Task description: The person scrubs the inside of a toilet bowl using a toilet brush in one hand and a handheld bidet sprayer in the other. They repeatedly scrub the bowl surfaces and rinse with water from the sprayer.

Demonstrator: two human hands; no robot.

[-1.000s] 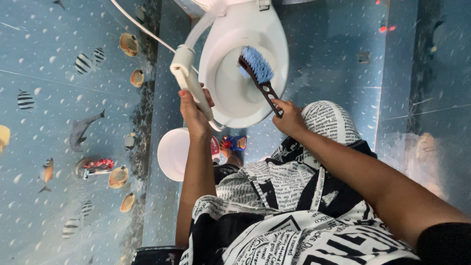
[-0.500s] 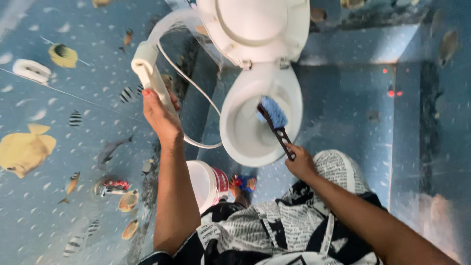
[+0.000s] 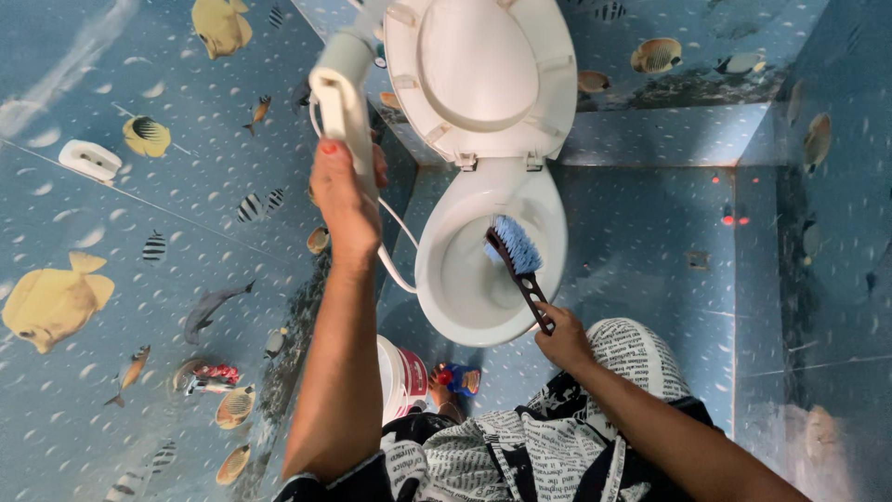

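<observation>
My left hand grips a white hand-held sprayer by its handle, raised high beside the lifted toilet lid; its white hose loops down toward the bowl. My right hand holds the dark handle of a toilet brush, whose blue bristles rest inside the white toilet bowl near its right wall. The seat and lid stand upright against the back wall.
A white bucket with a red band stands on the blue floor below the bowl, next to my sandalled foot. The left wall carries fish-pattern tiles, a white holder and a tap.
My left hand has lifted the sprayer from beside the bowl up to lid height. The view tilted up, bringing the raised lid into sight. The brush stays in the bowl.
</observation>
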